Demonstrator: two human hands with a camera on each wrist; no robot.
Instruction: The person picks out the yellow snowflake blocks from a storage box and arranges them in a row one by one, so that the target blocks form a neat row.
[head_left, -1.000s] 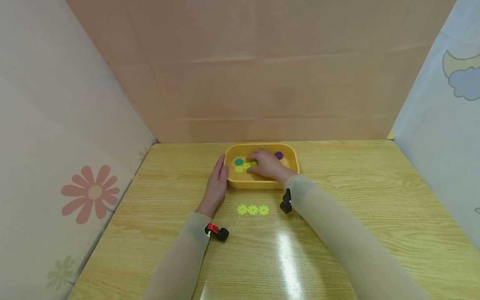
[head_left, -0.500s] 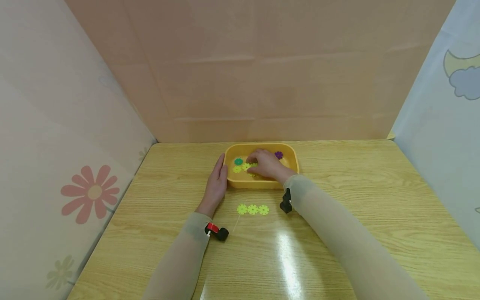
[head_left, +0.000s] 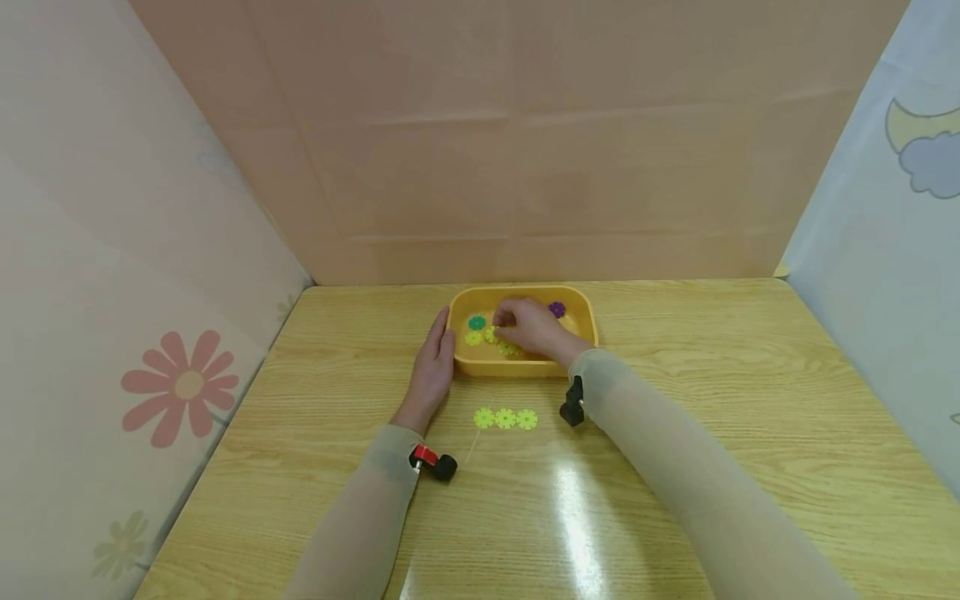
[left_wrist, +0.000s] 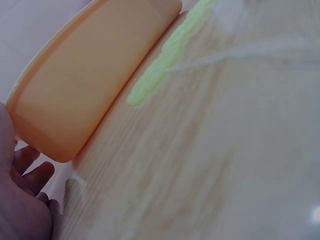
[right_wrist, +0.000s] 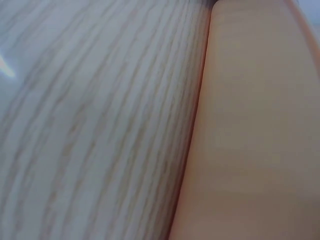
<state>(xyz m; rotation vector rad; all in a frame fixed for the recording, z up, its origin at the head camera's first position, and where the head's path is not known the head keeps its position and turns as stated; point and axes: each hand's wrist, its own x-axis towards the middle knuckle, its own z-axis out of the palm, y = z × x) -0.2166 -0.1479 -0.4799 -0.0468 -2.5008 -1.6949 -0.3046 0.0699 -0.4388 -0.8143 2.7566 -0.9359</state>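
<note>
A yellow-orange tray (head_left: 517, 368) sits towards the back of the table. My left hand (head_left: 433, 367) lies along its left side with straight fingers; in the left wrist view that hand (left_wrist: 22, 200) is at the tray's end wall. Inside the tray, my right hand (head_left: 531, 327) pinches a yellow snowflake disc (head_left: 491, 335) between thumb and fingertips. Around it lie other yellow discs (head_left: 473, 338), a teal disc (head_left: 477, 322) and a purple disc (head_left: 557, 309). The right wrist view shows only the tray's outer wall (right_wrist: 250, 125) and the tabletop; the hand is out of it.
Three yellow discs (head_left: 506, 419) lie joined in a row on the wooden table (head_left: 675, 333), just in front of the tray. A pinkish-tan panel (head_left: 517, 167) rises behind the table. Printed panels (head_left: 187, 292) flank both sides.
My right thumb and fingertips have come together from a spread position, now on a yellow disc. The yellow discs in the tray have shifted slightly. My left hand has stayed put.
</note>
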